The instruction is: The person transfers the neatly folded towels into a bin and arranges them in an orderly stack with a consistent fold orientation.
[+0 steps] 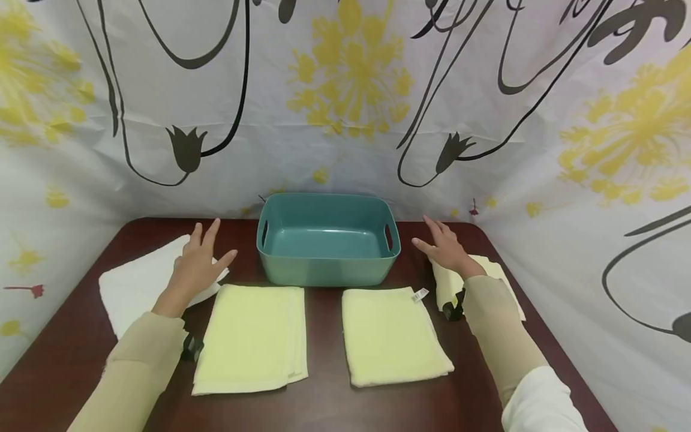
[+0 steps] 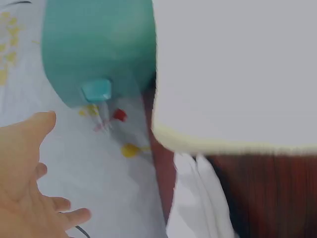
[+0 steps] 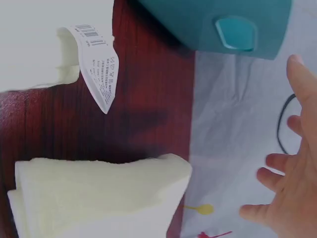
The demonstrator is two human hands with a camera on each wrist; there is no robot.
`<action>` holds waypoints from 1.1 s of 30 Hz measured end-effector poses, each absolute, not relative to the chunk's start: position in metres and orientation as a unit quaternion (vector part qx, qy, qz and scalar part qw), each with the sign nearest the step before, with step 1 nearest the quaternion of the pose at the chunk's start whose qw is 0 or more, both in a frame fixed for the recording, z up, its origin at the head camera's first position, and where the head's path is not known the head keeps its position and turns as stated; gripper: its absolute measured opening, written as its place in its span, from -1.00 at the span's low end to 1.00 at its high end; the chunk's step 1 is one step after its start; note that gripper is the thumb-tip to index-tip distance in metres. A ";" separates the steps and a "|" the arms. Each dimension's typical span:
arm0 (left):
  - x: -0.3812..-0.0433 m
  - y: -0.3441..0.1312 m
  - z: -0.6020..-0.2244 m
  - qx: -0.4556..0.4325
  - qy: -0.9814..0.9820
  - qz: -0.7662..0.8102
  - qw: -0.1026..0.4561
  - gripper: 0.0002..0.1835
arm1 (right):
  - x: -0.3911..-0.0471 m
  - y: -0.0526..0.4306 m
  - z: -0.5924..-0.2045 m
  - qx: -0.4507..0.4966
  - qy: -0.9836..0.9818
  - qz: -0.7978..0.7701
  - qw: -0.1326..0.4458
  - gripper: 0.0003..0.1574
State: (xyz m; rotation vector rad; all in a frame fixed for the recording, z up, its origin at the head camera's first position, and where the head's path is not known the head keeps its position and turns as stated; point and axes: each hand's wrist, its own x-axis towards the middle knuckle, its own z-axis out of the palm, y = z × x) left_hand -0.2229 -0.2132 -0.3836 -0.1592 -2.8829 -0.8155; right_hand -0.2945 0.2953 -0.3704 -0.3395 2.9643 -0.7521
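My left hand (image 1: pixel 195 269) hovers with spread fingers over the white towel (image 1: pixel 141 282), left of the teal bin (image 1: pixel 326 271). On the other side, my right hand (image 1: pixel 445 247) is held out, fingers apart, above the back of a folded yellow towel (image 1: pixel 495 271). Neither hand holds anything. Two more folded yellow towels lie in front of the bin: a left one (image 1: pixel 251 339) and a right one (image 1: pixel 394 339). A white printed tag (image 3: pixel 99 64) sticks out from the right one. Nothing shows inside the bin.
The dark wooden table (image 1: pixel 326 411) meets a patterned cloth backdrop (image 1: pixel 345 156) along its back and sides. The bin stands at the back edge, with a handle hole (image 1: pixel 388 237) in each end. Dark wrist cameras sit under both sleeves.
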 end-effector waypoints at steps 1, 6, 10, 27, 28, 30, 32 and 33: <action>-0.220 -0.211 -0.382 -0.058 -0.956 -0.277 0.071 -0.14 | -0.292 0.295 -0.369 -0.114 0.960 -0.254 0.036 -0.01; -0.204 -0.201 -0.374 -0.089 -0.940 -0.324 0.062 -0.17 | -0.277 0.294 -0.363 -0.129 0.952 -0.272 0.048 -0.02; -0.195 -0.190 -0.369 -0.115 -0.925 -0.357 0.059 -0.22 | -0.265 0.292 -0.360 -0.135 0.950 -0.276 0.053 -0.02; -0.154 -0.161 -0.378 -0.166 -0.872 -0.460 0.014 -0.34 | -0.214 0.286 -0.366 -0.161 0.936 -0.298 0.092 -0.05; -0.152 -0.159 -0.379 -0.169 -0.869 -0.464 0.013 -0.35 | -0.212 0.286 -0.367 -0.157 0.936 -0.300 0.093 -0.05; -0.149 -0.156 -0.381 -0.177 -0.866 -0.468 0.010 -0.36 | -0.207 0.286 -0.370 -0.154 0.936 -0.300 0.096 -0.05; -0.146 -0.152 -0.382 -0.182 -0.861 -0.476 0.003 -0.37 | -0.202 0.286 -0.373 -0.152 0.936 -0.303 0.100 -0.05; -0.145 -0.150 -0.382 -0.184 -0.858 -0.480 -0.002 -0.38 | -0.200 0.286 -0.375 -0.149 0.935 -0.305 0.102 -0.05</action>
